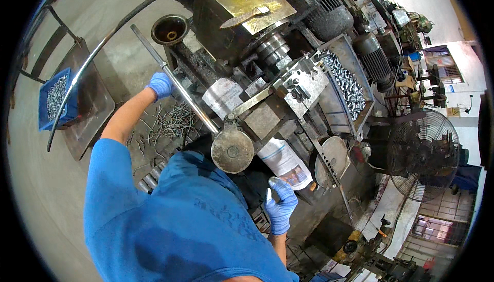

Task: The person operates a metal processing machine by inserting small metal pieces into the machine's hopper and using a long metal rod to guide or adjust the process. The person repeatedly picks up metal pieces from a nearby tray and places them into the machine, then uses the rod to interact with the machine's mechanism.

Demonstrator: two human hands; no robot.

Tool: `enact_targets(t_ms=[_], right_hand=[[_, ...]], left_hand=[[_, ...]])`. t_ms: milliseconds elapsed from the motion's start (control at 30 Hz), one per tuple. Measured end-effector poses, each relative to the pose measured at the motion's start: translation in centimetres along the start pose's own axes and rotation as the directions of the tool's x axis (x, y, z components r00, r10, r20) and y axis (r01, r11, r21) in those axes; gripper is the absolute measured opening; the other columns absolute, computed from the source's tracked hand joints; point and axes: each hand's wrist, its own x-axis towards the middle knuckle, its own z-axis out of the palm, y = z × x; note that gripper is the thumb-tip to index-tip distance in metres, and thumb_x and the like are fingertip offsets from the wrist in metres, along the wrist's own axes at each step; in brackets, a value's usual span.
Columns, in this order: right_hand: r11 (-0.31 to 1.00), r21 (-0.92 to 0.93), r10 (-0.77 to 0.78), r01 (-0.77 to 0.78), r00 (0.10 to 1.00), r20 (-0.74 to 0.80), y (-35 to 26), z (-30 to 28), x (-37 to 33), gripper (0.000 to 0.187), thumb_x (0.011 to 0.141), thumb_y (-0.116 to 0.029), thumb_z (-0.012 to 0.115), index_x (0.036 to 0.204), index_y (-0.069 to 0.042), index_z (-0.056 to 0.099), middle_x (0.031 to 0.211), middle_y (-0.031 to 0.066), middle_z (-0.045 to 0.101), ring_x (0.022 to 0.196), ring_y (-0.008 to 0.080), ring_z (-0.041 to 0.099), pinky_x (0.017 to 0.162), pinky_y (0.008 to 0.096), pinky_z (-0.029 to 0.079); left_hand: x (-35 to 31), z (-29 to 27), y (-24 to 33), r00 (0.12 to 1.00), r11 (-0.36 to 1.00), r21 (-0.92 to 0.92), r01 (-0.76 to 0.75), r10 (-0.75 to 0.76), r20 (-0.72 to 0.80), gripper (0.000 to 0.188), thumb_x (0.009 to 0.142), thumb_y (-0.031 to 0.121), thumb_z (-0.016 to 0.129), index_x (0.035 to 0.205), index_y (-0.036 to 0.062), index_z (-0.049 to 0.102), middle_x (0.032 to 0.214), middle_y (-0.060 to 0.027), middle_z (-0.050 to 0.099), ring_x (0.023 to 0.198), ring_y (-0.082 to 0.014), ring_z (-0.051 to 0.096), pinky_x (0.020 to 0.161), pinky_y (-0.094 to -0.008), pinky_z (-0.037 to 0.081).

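Observation:
My left hand (161,86), in a pale blue glove, is beside the machine's long metal lever (177,83); its fingertips are mostly hidden, so what they touch is unclear. My right hand (281,206), gloved alike, is raised in front of my body below a printed sheet (286,164). Its thumb and forefinger are bent and apart, and nothing shows between them. Ahead stands a greasy lathe-like machine with a round spindle (274,50) and a metal tool block (304,87). At the lever's near end is a round worn hub (232,151).
A metal tray (366,113) of small shiny parts sits right of the spindle. A brush (245,18) lies on the machine's top. Farther left is a blue crate (73,108) of parts. Metal shavings (167,125) litter the floor. A large fan (423,153) stands at right.

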Motion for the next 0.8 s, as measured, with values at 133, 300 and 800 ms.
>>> enact_targets(t_ms=[133,300,800], right_hand=[[0.999,-0.010,0.030,-0.030,0.999,-0.038,0.8,-0.7,0.1,0.024,0.065,-0.007,0.069,0.089,-0.005,0.067,0.091,0.0126,0.066,0.086,0.0260,0.064,0.081,0.0335,0.048],[0.989,-0.140,-0.058,0.051,0.997,-0.046,1.5,-1.9,2.6,0.024,0.065,-0.010,0.071,0.088,-0.006,0.067,0.090,0.0111,0.066,0.086,0.0274,0.063,0.084,0.0364,0.047],[0.687,-0.540,-0.484,0.486,0.861,0.158,-5.3,3.1,27.0,0.037,0.066,-0.049,0.068,0.078,-0.014,0.072,0.090,0.0140,0.062,0.099,0.0343,0.051,0.088,0.0430,0.039]], left_hand=[[-1.5,-1.2,2.3,0.981,0.965,-0.181,0.192,-0.183,0.068,0.025,0.076,0.028,0.057,0.090,0.0083,0.065,0.089,-0.0183,0.064,0.082,-0.0368,0.061,0.070,-0.0443,0.050],[-4.6,-3.4,1.5,0.986,0.921,-0.353,0.162,-0.133,0.105,0.030,0.078,0.030,0.058,0.099,0.0088,0.061,0.090,-0.0196,0.063,0.084,-0.0377,0.060,0.073,-0.0436,0.048],[-11.3,-25.5,-11.1,0.727,0.932,-0.249,0.262,-0.361,-0.584,0.032,0.090,0.030,0.050,0.109,0.0066,0.060,0.097,-0.0183,0.064,0.091,-0.0316,0.062,0.079,-0.0371,0.048]])
